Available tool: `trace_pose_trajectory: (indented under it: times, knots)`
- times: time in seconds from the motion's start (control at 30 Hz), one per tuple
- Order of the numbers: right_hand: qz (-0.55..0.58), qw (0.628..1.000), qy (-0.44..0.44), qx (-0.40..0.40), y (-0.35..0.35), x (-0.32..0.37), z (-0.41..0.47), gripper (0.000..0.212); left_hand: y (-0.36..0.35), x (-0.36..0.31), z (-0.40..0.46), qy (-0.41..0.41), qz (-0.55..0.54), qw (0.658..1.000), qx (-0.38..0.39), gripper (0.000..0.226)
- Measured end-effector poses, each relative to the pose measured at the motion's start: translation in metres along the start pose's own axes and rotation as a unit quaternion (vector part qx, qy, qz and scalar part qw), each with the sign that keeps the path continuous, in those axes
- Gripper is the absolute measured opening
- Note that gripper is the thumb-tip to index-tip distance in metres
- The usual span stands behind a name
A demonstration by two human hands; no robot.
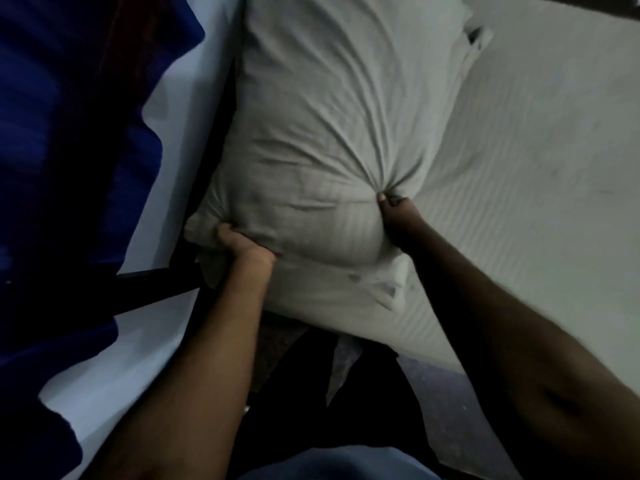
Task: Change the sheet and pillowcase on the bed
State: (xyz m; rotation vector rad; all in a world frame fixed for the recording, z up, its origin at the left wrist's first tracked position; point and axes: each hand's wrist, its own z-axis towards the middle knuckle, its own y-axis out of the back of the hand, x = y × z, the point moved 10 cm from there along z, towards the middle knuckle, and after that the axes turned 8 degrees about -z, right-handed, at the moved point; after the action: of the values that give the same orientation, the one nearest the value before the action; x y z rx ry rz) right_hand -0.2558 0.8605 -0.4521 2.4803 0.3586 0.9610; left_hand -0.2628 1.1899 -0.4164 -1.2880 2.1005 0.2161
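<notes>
pillow (332, 126): white, in a faintly striped case, lying lengthwise from near to far across the top middle of the frame. Near end rests at the near edge of the bed; left side runs along the bed's left edge.
left hand (242, 245): fingers curled round the pillow's near-left corner, gripping a bunch of fabric. Forearm comes in from the bottom centre.
right hand (398, 213): pinching the case on the near-right side of the pillow. Creases fan out from the pinch point toward the far end. Hand is in shadow, fingertips partly buried in cloth.
case opening: cannot tell which end is open. Loose fabric is bunched under the near end, just beside the right wrist.
sheet (540, 168): white with faint stripes, covers the mattress to the right of the pillow, mostly smooth.
frame (156, 284): dark bar at the bed's near-left corner, just left of the left wrist.
curtain (52, 150): dark blue, wavy folds down the left side, pale surface between it and the bed.
floor (446, 403): dark, visible at the bottom between the forearms.
image quality: dim, some motion blur.
</notes>
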Motion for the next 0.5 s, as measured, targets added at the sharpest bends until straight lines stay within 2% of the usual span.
trace_pose_trajectory:
  times: [0.1,0.17,0.27,0.33,0.43,0.5]
  knots:
    - [-0.001,1.000,0.027,0.013,-0.025,0.017,-0.008,0.046,0.011,-0.033,0.009,-0.031,-0.001,0.999,-0.017,0.046]
    - [0.014,0.999,0.024,0.018,-0.034,0.024,-0.014,0.058,0.028,-0.035,0.009,-0.013,0.021,1.000,-0.019,0.046]
    - [0.021,0.999,0.010,0.025,-0.031,0.024,-0.022,0.062,0.051,-0.020,0.014,0.031,0.059,0.997,-0.033,0.058]
    - [0.017,0.999,-0.013,0.027,-0.022,0.013,-0.023,0.064,0.046,-0.004,0.004,0.060,0.095,0.994,-0.004,0.062]
    - [0.018,0.998,-0.054,0.025,-0.007,-0.008,-0.028,0.065,0.042,0.009,-0.015,0.035,0.131,0.991,-0.015,0.067]
    - [0.015,0.997,-0.066,0.024,0.006,-0.015,-0.031,0.065,0.053,0.020,0.008,-0.002,0.145,0.989,-0.034,0.089]
